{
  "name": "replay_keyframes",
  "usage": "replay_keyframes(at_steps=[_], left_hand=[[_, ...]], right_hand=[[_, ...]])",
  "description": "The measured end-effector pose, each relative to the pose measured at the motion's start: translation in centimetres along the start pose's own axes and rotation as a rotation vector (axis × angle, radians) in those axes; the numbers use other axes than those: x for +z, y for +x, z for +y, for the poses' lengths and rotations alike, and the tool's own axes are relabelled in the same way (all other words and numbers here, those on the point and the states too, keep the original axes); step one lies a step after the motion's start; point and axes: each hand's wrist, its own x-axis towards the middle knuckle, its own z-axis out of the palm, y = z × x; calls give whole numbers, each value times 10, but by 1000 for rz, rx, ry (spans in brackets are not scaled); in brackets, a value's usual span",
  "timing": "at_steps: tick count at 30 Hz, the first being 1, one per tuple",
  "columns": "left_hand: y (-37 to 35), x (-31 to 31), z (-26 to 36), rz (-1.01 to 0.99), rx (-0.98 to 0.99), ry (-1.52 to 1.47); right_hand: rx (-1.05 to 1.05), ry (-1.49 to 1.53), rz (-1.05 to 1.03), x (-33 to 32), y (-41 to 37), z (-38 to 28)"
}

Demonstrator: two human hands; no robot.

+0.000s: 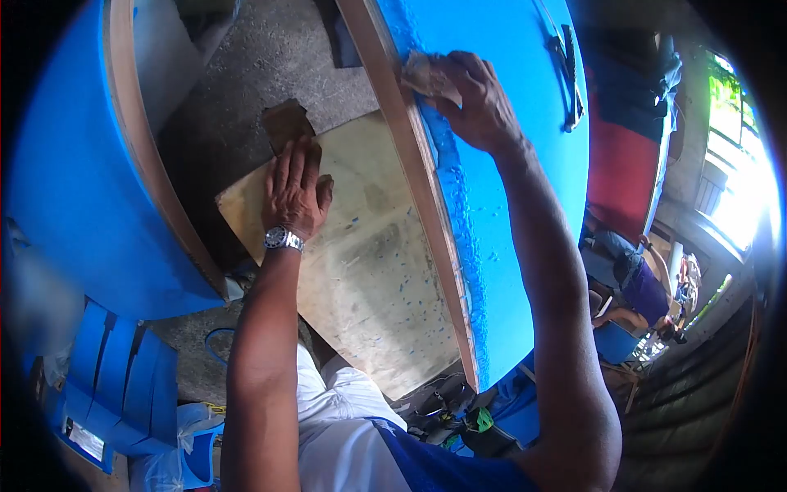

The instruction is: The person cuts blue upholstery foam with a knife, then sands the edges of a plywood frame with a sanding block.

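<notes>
My left hand (295, 187), with a metal watch (282, 239) on its wrist, rests palm down on a pale, stained board (361, 271). Its fingers are stretched out near the board's upper left edge. Pinched in my right hand (482, 102) is a crumpled tan piece (429, 75); whether it is cloth or something else I cannot make out. That piece touches the edge of a curved blue panel (525, 271), where a bare wooden strip (424, 176) meets the blue face. Rough blue bits (466, 217) line this edge, and small blue flecks lie on the board.
A long dark tool (568, 78) lies on the blue panel's far side. Another curved blue panel (74, 164) with a wooden rim stands at left. Blue slatted pieces (123, 377) and a blue bin (199, 459) are lower left. Another person (641, 283) is at right.
</notes>
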Motion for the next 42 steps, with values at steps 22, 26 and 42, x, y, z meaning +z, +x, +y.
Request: replay_keyframes(at_steps=[22,26,42], left_hand=[[-4,11,-3,-3,-14,57],[-6,13,-4,2,-20,70],[-7,18,-4,4,-36,69]], right_hand=[[-129,125,-32,-7,75,20],[-91,80,-16,-14,-28,0],[-133,12,53,-18,-34,15]])
